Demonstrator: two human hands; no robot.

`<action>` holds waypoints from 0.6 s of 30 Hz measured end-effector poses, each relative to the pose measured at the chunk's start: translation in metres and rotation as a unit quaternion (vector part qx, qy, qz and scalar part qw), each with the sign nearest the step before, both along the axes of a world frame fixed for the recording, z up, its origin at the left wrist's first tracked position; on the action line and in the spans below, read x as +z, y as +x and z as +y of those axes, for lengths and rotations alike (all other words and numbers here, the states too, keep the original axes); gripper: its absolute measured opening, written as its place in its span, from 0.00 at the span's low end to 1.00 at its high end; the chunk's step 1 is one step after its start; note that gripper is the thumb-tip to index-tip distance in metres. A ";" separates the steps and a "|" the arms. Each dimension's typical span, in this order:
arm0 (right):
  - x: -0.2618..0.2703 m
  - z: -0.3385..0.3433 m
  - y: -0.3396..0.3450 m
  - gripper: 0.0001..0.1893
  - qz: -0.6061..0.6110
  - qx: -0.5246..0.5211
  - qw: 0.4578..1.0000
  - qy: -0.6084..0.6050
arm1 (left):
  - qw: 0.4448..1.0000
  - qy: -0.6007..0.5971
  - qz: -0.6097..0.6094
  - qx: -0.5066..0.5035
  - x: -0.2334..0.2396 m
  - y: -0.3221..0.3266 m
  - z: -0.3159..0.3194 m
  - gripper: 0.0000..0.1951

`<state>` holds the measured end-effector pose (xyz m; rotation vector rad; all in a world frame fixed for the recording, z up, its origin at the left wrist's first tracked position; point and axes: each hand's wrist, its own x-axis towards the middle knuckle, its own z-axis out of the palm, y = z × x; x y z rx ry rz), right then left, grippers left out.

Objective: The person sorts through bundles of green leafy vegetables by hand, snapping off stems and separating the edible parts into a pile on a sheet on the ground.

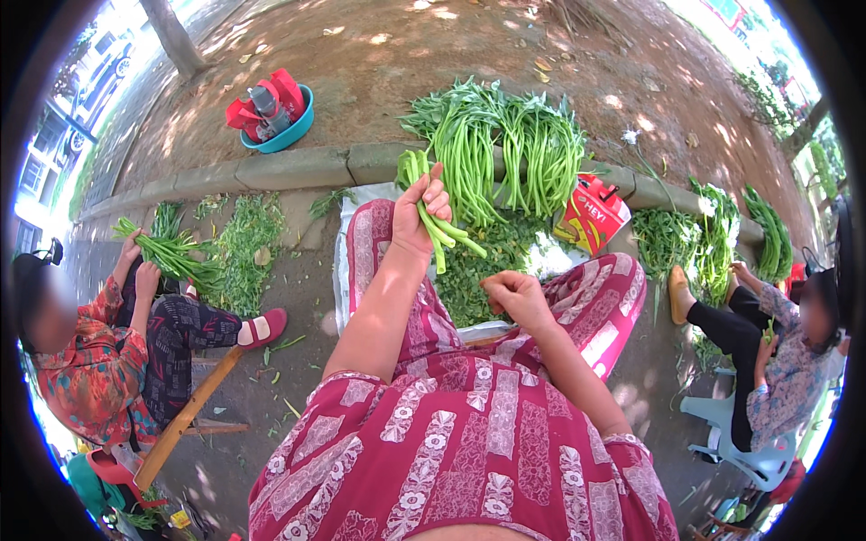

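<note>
My left hand (421, 208) is raised above my left knee, its fingers wrapped around a small bunch of thick green vegetable stems (443, 233). The cut ends point down and right, and a few leaves show above the fist. Lower and to the right, my right hand (519, 297) hovers between my knees with curled fingers; nothing shows in it. Beneath both hands, loose green leaves (480, 270) are heaped on a pale sheet (344, 250). Just beyond, large bundles of long-stemmed leafy greens (507, 152) drape over the stone kerb (298, 173).
Beside the bundles stands a red and yellow printed bag (592, 213). A teal basin (291, 135) holding red bags and a grey bottle sits past the kerb. A person (88, 358) at left handles greens near a wooden bench (186, 419); another (778, 365) sits at right on a blue plastic chair (751, 466).
</note>
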<state>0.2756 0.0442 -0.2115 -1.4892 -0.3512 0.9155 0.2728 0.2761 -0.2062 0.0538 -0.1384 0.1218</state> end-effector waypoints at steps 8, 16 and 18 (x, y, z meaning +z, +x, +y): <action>0.023 0.007 0.002 0.11 -0.016 -0.019 0.997 0.078 | 0.999 -0.015 -0.024 -0.025 0.006 -0.003 -0.006 0.17; 0.037 0.015 0.006 0.11 0.182 0.018 0.978 0.098 | 0.999 0.010 -0.043 -0.030 0.006 -0.005 -0.010 0.17; 0.037 0.014 0.005 0.10 0.188 0.009 0.977 0.103 | 0.998 0.010 -0.045 -0.032 0.007 -0.005 -0.011 0.17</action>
